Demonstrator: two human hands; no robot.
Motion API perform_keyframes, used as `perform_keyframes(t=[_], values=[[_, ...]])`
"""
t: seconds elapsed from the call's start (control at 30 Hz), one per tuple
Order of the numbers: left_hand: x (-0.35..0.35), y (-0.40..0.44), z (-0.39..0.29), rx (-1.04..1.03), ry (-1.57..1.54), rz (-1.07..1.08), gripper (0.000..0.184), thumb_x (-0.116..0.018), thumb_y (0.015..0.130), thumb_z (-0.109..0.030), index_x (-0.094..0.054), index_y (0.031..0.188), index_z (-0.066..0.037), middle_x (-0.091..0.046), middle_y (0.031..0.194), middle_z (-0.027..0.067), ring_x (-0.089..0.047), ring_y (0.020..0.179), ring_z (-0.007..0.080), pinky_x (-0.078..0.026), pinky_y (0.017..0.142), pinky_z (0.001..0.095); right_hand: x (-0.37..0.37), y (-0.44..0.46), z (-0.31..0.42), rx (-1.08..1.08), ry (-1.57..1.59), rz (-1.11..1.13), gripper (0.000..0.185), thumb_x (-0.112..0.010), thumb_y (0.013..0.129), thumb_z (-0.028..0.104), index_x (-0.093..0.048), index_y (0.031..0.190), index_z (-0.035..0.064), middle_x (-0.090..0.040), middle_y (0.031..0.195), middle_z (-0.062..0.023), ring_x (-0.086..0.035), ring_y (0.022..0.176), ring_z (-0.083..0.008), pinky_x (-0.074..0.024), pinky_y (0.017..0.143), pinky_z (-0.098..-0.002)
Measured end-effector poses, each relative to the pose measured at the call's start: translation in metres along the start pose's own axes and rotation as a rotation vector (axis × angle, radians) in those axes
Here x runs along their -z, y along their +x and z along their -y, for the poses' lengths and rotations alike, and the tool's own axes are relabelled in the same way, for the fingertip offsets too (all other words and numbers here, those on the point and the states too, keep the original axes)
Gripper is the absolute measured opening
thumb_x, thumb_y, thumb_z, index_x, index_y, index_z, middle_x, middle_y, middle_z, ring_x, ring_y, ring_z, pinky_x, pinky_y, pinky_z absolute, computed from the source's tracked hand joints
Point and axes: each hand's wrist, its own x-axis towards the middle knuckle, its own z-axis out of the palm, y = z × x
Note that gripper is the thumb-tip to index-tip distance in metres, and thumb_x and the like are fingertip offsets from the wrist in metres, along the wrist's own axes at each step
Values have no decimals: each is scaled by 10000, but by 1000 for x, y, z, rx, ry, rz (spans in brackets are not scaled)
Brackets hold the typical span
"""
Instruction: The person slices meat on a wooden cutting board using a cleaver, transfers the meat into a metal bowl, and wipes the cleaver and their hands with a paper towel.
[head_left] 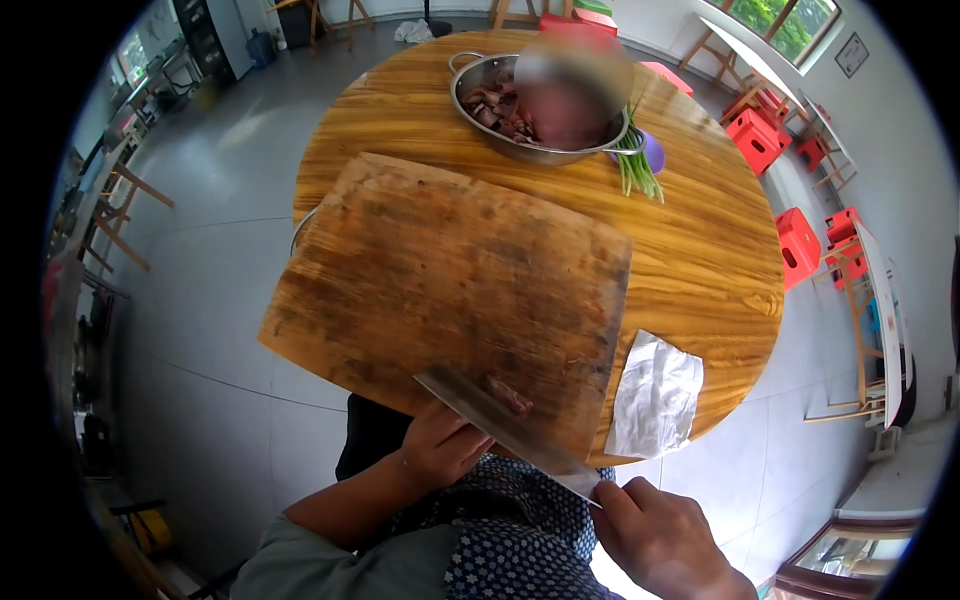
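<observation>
My right hand (660, 530) is closed around the handle end of a cleaver (500, 422), whose long blade slants up and left across the near edge of the wooden cutting board (450, 270). Close against the near side of the blade is my left hand (440, 447), its fingers curled and the tips partly hidden by the cleaver. Whether those fingers pinch anything does not show. A small piece of raw meat (512, 396) lies on the board just beyond the blade.
On the round wooden table (700, 250), a two-handled metal pan (545, 155) holds cut meat (498, 108); part of it is blurred. Green onions (637, 172) and a purple dish (654, 152) sit beside it. A crumpled white cloth or paper (655, 395) lies right of the board.
</observation>
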Motion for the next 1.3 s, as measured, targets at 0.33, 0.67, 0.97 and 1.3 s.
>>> perform_keyframes(t=[0.33, 0.67, 0.97, 1.3], values=[[-5, -8, 2, 25, -11, 20, 226, -755, 763, 6, -712, 984, 22, -675, 1075, 133, -694, 962, 292, -577, 838, 385, 4, -3, 5, -98, 0, 75, 119, -615, 910, 86, -515, 946, 32, -551, 789, -155, -599, 655, -384, -479, 550, -473], [-2, -1, 3, 61, -55, 36, 201, -732, 785, 16, -704, 982, 39, -689, 1083, 154, -691, 996, 293, -574, 850, 385, 29, 9, 8, -169, -21, 294, 98, -596, 911, 89, -514, 921, 36, -554, 786, -161, -583, 660, -389, -471, 563, -479], [2, 0, 1, 108, -86, 33, 234, -768, 778, -42, -727, 999, 22, -722, 1086, 133, -704, 1031, 252, -573, 857, 360, -4, 47, 13, -133, 7, 281, 107, -579, 894, 74, -492, 923, 18, -562, 791, -174, -598, 656, -397, -478, 564, -489], [-4, -1, 0, 121, -65, 8, 200, -737, 811, -30, -714, 1002, 24, -716, 1093, 126, -708, 1019, 252, -584, 842, 348, 3, 16, 6, -221, -86, 267, 110, -592, 902, 88, -497, 895, 32, -561, 772, -169, -601, 677, -393, -484, 589, -488]])
